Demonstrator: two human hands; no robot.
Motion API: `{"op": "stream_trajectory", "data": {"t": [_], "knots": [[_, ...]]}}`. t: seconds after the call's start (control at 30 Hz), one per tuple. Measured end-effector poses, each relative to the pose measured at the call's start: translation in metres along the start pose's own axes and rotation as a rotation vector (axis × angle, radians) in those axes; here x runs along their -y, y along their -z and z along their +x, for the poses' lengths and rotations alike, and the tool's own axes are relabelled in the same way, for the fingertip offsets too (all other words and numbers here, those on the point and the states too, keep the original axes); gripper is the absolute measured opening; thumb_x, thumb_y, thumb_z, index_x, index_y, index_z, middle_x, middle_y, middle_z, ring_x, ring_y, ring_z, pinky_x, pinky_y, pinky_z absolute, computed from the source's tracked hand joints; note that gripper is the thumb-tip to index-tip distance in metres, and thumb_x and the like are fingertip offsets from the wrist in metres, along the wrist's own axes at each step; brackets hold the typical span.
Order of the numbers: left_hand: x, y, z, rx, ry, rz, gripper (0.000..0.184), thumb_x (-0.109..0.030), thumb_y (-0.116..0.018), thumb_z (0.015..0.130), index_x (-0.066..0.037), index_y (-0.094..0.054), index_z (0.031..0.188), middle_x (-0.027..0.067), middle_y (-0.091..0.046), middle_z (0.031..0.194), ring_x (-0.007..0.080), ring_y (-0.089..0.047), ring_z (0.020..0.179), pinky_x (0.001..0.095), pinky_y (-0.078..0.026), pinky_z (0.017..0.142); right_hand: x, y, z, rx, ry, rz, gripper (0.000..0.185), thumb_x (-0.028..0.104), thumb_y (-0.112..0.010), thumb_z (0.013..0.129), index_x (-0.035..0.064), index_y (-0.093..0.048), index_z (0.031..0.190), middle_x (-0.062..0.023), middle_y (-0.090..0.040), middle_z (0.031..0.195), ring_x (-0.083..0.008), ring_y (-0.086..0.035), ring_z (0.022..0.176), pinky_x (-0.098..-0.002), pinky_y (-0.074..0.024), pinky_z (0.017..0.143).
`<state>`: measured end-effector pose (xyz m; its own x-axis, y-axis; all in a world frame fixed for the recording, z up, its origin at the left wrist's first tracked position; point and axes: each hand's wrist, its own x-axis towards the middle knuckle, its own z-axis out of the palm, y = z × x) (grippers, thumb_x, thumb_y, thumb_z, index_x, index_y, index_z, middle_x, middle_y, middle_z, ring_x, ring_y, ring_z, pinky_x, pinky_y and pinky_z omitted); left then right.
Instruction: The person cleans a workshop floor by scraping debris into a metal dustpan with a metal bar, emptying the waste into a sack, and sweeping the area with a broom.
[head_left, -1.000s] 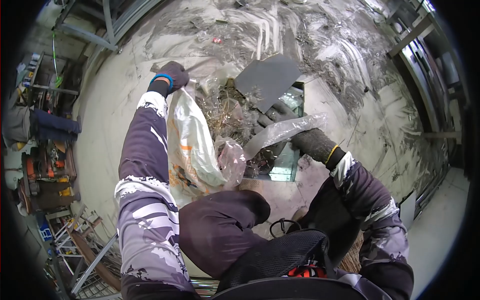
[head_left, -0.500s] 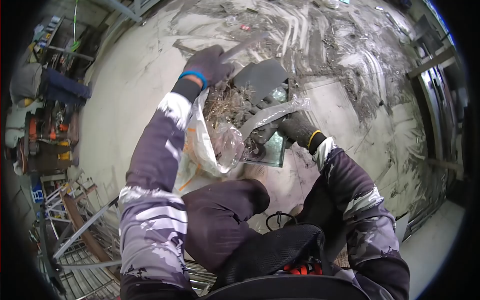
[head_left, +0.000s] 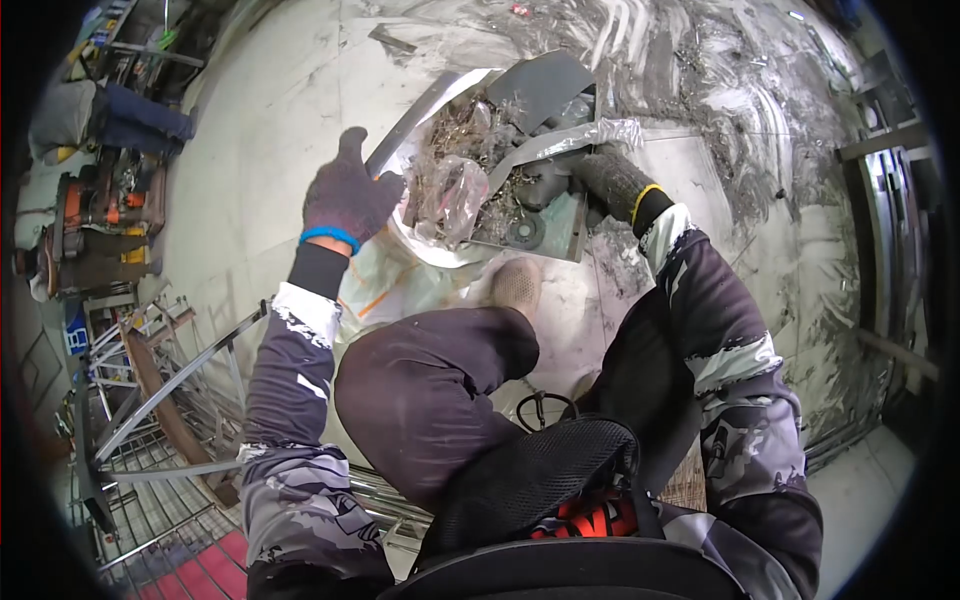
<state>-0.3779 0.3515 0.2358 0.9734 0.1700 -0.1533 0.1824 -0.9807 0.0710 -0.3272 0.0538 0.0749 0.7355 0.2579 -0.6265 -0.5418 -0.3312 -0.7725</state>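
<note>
My left hand, in a dark glove with a blue cuff, is beside the left rim of a white sack. Its thumb sticks up, apart from the fingers, and nothing shows in its grip. A flat dark strip lies slanted along the sack's edge, just beyond that hand. Wiry brown debris and crumpled clear plastic fill the sack's mouth. My right hand, in a dark glove with a yellow cuff, is closed on the side of a grey rectangular container; its fingertips are hidden. A dark grey panel and a clear plastic strip lie over the debris.
The pale floor is smeared with dark dust at the upper right. A metal rack stands at lower left. Another person's legs show at upper left, above orange and black equipment. Metal bars line the right side.
My left hand has let go of the dark strip and drawn back toward me, left of the sack. The strip now rests along the sack's edge. My right hand stays at the container.
</note>
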Motion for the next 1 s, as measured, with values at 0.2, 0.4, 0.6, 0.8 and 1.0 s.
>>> {"op": "stream_trajectory", "data": {"t": [0.2,0.4,0.6,0.8,1.0], "knots": [[0.009,-0.058,-0.005,-0.029,-0.071,-0.388,0.044,-0.013,-0.057,0.080,-0.011,-0.050,0.123,0.0237,-0.066,0.098,0.0378,-0.066,0.090,0.0436,-0.052,0.080,0.013,-0.006,-0.012,-0.054,0.024,-0.025,0.018,0.014,-0.057,0.072,-0.0026,-0.062,0.068,-0.0164,-0.058,0.057,-0.0261,-0.054,0.044,-0.0385,-0.0431,0.043],[-0.065,-0.016,-0.017,0.084,-0.380,-0.805,0.044,-0.002,-0.055,0.077,0.001,-0.048,0.121,0.0136,-0.062,0.101,0.0215,-0.065,0.084,0.0334,-0.051,0.073,0.057,-0.011,-0.024,-0.173,0.350,-0.366,0.040,0.017,-0.054,0.075,-0.0123,-0.054,0.101,-0.0296,-0.065,0.091,-0.0377,-0.067,0.084,-0.0422,-0.0523,0.073],[-0.056,0.003,0.003,-0.089,-0.145,-0.577,0.048,-0.033,-0.069,0.079,0.001,-0.059,0.112,0.0226,-0.067,0.098,0.0351,-0.066,0.093,0.0390,-0.051,0.082,0.104,-0.047,-0.071,-0.258,0.385,-0.802,0.061,0.030,-0.059,0.079,-0.0113,-0.040,0.120,-0.0311,-0.064,0.104,-0.0410,-0.064,0.099,-0.0440,-0.0505,0.087],[-0.025,-0.023,0.072,-0.079,0.061,-0.493,0.060,-0.046,-0.074,0.071,0.006,-0.062,0.100,0.0199,-0.067,0.089,0.0291,-0.064,0.082,0.0380,-0.050,0.077,0.079,-0.052,-0.056,-0.236,0.382,-0.824,0.067,0.048,-0.050,0.087,-0.0129,-0.042,0.112,-0.0323,-0.065,0.092,-0.0455,-0.065,0.089,-0.0489,-0.0520,0.078],[-0.042,-0.056,0.065,0.106,0.134,-0.573,0.049,-0.034,-0.076,0.072,0.006,-0.062,0.096,0.0197,-0.067,0.087,0.0270,-0.064,0.078,0.0372,-0.050,0.070,0.069,-0.052,-0.071,-0.230,0.347,-0.638,0.058,0.039,-0.055,0.086,-0.0095,-0.038,0.113,-0.0346,-0.063,0.095,-0.0472,-0.064,0.092,-0.0506,-0.0503,0.081]]}}
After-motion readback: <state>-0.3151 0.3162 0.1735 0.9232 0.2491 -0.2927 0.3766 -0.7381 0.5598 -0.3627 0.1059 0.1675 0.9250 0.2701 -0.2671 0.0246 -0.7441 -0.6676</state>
